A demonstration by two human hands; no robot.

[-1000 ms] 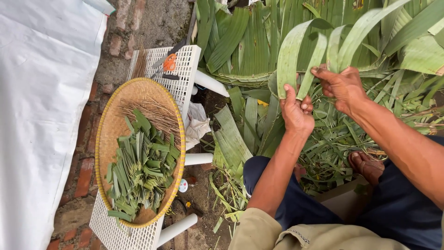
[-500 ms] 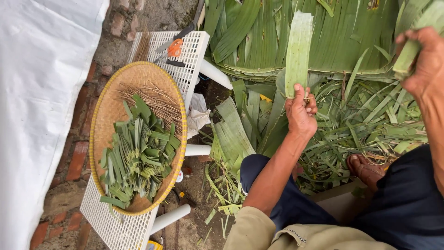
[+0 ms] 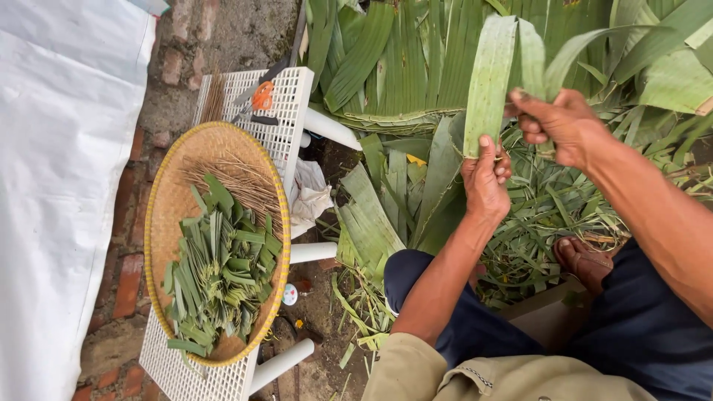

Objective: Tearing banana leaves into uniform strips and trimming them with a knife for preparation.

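My left hand [image 3: 484,180] grips the lower end of a wide, pale green banana leaf strip [image 3: 490,82] that stands upright in front of me. My right hand [image 3: 561,125] is just to its right, pinching a narrower strip [image 3: 532,52] that lies along the wide strip's edge. Both hands are held above a heap of leaf scraps [image 3: 549,215] by my knees. My foot [image 3: 583,260] in a sandal rests among the scraps.
A round woven tray [image 3: 167,208] holding cut leaf pieces [image 3: 219,275] and thin sticks [image 3: 238,182] sits on a white lattice stool [image 3: 286,111]. Orange-handled scissors [image 3: 260,96] lie on the stool. Large banana leaves [image 3: 401,67] are stacked behind. A white sheet [image 3: 59,186] covers the left.
My right hand, which had swung far right with a strip, has come back beside my left hand. The left hand has kept hold of the wide strip.
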